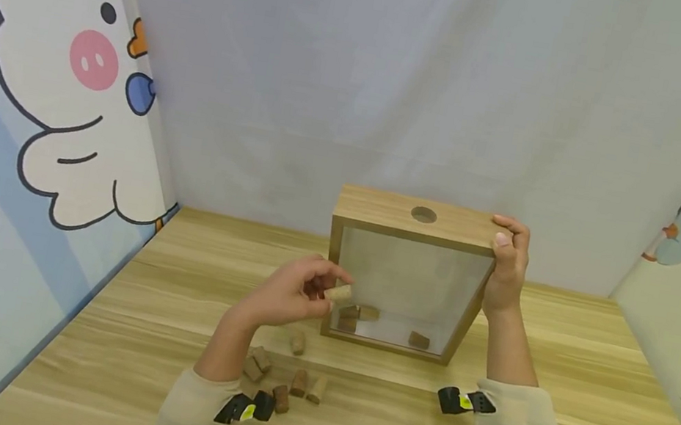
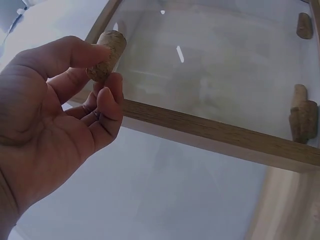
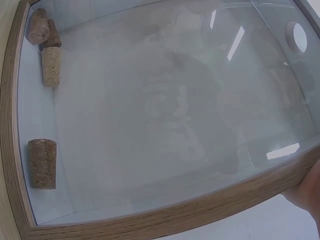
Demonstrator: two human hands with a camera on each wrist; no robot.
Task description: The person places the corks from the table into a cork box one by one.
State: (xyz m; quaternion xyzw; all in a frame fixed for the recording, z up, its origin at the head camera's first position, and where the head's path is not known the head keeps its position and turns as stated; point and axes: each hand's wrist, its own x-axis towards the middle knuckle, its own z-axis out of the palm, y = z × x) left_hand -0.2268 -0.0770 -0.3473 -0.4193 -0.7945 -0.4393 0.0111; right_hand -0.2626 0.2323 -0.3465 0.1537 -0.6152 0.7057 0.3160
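A wooden box frame (image 1: 381, 211) with a clear front stands upright on the table, a round hole (image 1: 423, 214) in its top. My right hand (image 1: 507, 269) grips its top right corner, thumb at the front edge. Between the thumb and fingers of my left hand (image 1: 290, 294), a light cork (image 1: 339, 292) is pinched in front of the box's left side; the left wrist view shows this cork (image 2: 107, 55) closely. Inside, several corks lie on the bottom: a brown one (image 3: 42, 164) apart from a small group with a lighter cork (image 3: 51, 66).
Several loose corks, among them a brown one (image 1: 299, 383) and a pale one (image 1: 297, 342), lie on the wooden table (image 1: 376, 411) near my left forearm. A pale curtain (image 1: 333, 92) hangs behind the box. Cartoon-printed panels (image 1: 23, 65) flank both sides.
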